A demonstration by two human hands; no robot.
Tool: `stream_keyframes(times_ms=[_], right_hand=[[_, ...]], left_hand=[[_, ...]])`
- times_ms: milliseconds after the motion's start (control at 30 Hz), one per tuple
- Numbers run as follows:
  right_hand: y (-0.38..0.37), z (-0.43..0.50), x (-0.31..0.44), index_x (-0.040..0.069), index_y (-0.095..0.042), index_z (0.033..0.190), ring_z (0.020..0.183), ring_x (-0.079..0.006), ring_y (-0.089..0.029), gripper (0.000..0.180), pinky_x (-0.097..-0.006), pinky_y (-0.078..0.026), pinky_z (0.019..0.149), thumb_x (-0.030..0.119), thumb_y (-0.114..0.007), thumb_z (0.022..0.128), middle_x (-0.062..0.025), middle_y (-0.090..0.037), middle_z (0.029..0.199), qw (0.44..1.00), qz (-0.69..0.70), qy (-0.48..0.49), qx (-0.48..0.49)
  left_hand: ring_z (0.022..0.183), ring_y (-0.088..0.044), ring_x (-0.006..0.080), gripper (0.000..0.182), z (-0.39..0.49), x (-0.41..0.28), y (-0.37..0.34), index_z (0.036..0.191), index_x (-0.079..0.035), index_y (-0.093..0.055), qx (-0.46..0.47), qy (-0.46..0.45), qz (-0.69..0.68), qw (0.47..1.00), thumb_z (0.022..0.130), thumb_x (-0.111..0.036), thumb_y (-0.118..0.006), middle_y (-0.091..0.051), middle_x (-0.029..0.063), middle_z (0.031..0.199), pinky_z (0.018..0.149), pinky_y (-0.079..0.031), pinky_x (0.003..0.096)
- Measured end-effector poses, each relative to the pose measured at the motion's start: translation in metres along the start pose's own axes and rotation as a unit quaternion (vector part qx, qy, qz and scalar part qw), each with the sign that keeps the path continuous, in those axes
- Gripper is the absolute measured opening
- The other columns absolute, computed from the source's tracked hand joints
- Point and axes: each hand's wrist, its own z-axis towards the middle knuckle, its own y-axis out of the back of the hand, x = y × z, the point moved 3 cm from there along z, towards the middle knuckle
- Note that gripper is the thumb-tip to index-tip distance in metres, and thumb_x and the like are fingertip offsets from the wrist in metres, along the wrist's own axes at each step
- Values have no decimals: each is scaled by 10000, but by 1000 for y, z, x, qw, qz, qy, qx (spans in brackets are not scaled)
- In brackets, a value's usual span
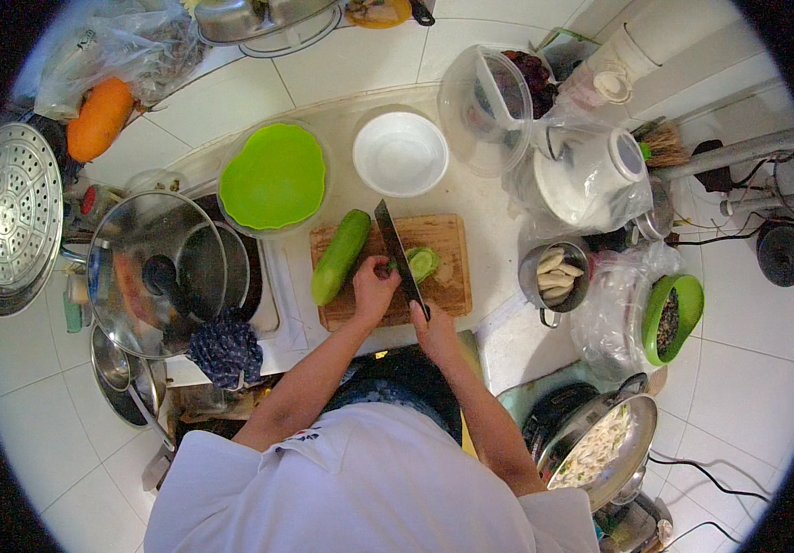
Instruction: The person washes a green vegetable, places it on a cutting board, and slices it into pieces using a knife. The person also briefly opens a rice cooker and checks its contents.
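My right hand grips the handle of a kitchen knife, its long dark blade pointing away from me over a wooden cutting board. Close to the left side of the blade, my left hand pinches a small green cucumber piece, mostly hidden by the fingers. Pale green cucumber slices lie on the board just right of the blade. A large green cucumber rests along the board's left side, left of my left hand.
Beyond the board are a green scalloped bowl and a white bowl. A glass-lidded pan and a dark cloth sit left. To the right stand a metal pot with pale peeled pieces and a pan of food.
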Motion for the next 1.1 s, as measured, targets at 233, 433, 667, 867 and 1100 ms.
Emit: stream_keyframes(times_ms=[233, 433, 667, 867, 1100], right_hand=[[-5, -3, -4, 35, -569, 896, 689, -437, -549, 375, -505, -433, 620, 395, -474, 851, -251, -572, 721, 999, 1, -20, -30], [-2, -8, -4, 42, -567, 928, 714, -422, -554, 388, -495, -428, 635, 409, -471, 852, -242, -575, 734, 998, 47, -25, -32], [10, -25, -7, 26, -553, 965, 717, -418, -561, 419, -478, -437, 649, 421, -476, 849, -243, -585, 735, 999, 40, -29, 6], [12, -27, -6, 18, -562, 935, 682, -423, -567, 413, -480, -441, 609, 413, -480, 851, -246, -588, 714, 999, 37, -34, 4], [14, -28, -3, 3, -553, 906, 664, -429, -563, 404, -480, -438, 586, 396, -479, 857, -259, -577, 701, 997, 48, -54, 16]], left_hand=[[753, -581, 243, 254, -3, -5, 5, 876, -3, -572, 27, 33, -13, 999, 652, -85, -662, -607, 117, 804, 725, -459, 332], [715, -582, 247, 295, 4, -4, 4, 881, 16, -564, 8, 53, 25, 998, 630, -93, -673, -596, 123, 759, 684, -459, 337], [723, -588, 238, 278, 7, -5, 2, 855, 16, -559, 15, 52, 20, 998, 626, -91, -676, -598, 118, 752, 689, -460, 336], [711, -583, 225, 277, 5, -11, 3, 856, 17, -555, 7, 65, 30, 997, 624, -81, -671, -594, 113, 745, 679, -460, 323], [642, -563, 184, 268, 1, -11, 4, 865, 20, -558, 11, 26, 7, 1000, 636, -74, -659, -584, 97, 701, 637, -460, 307]])
